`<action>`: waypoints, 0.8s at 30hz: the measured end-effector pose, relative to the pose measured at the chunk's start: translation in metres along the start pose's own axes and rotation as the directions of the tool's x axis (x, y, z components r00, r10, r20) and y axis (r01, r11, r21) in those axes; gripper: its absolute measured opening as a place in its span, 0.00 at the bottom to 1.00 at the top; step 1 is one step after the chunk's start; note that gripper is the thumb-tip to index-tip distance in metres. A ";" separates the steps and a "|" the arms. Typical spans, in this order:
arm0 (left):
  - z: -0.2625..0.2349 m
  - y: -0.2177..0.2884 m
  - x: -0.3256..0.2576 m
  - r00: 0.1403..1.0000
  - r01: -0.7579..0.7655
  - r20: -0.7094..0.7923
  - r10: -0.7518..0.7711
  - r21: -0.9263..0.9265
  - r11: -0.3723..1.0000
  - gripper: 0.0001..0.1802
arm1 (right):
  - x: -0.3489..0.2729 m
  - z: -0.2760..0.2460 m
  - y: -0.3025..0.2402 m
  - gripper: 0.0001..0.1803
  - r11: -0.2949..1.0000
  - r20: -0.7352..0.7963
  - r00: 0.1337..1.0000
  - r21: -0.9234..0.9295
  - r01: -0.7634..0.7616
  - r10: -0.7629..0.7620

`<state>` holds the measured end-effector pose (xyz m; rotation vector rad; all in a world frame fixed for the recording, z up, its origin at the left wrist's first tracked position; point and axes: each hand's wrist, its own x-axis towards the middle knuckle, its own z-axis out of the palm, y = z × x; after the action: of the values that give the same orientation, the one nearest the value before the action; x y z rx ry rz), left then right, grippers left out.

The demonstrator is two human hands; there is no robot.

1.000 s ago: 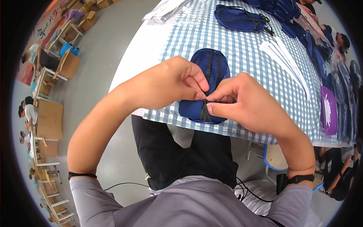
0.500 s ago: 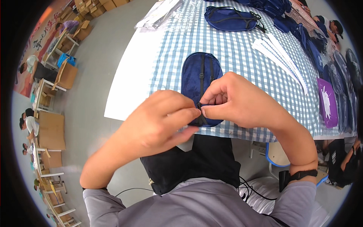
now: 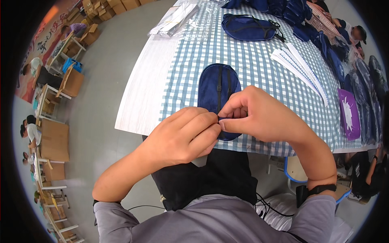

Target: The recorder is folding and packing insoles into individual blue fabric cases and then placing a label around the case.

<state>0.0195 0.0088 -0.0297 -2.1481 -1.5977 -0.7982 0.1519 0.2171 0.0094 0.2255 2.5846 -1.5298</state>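
A navy blue, rounded oblong fabric pouch (image 3: 208, 87) with a plush-looking surface lies near the front edge of the table. Black straps run lengthwise along it, and one carries a small slider buckle (image 3: 219, 88). Over its near half, my left hand (image 3: 182, 135) pinches a small dark piece of it between thumb and fingers. My right hand (image 3: 261, 113) pinches the same spot from the other side, its thumb and forefinger meeting the left fingertips. Both hands cover much of the lower pouch, so exactly which strap or edge they grip is hard to see.
A blue checked cloth (image 3: 186, 73) covers most of the white table (image 3: 139, 93). Farther off lie another navy pouch (image 3: 249, 29), clear plastic bags (image 3: 174, 18) and white paper strips (image 3: 302, 67). At right are a purple tray (image 3: 349, 115) and packed navy items (image 3: 364, 101).
The left fingers have closed in tighter beside the right fingertips, hiding the dark knot-like bit seen before. The pouch and table sit slightly lower in view.
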 end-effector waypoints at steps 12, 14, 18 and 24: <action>-0.011 -0.020 0.015 0.974 0.175 0.194 -0.118 -0.311 0.934 0.20 | -0.003 0.004 0.010 0.17 0.969 -0.092 0.973 -0.154 0.195 -0.210; -0.014 -0.025 0.018 0.958 0.233 0.242 -0.153 -0.349 0.908 0.19 | -0.003 0.005 0.011 0.17 0.962 -0.094 0.968 -0.172 0.213 -0.231; -0.022 -0.035 0.032 0.874 0.415 0.425 -0.237 -0.398 0.818 0.18 | -0.004 0.001 0.012 0.18 0.947 -0.116 0.968 -0.259 0.188 -0.224; -0.016 -0.056 0.041 0.852 0.468 0.479 -0.213 -0.515 0.718 0.18 | -0.002 -0.009 0.005 0.15 0.996 -0.098 0.993 -0.075 0.052 -0.059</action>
<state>-0.0285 0.0478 0.0052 -2.6119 -2.2475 -1.2137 0.1548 0.2268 0.0100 0.2303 2.7405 -1.4754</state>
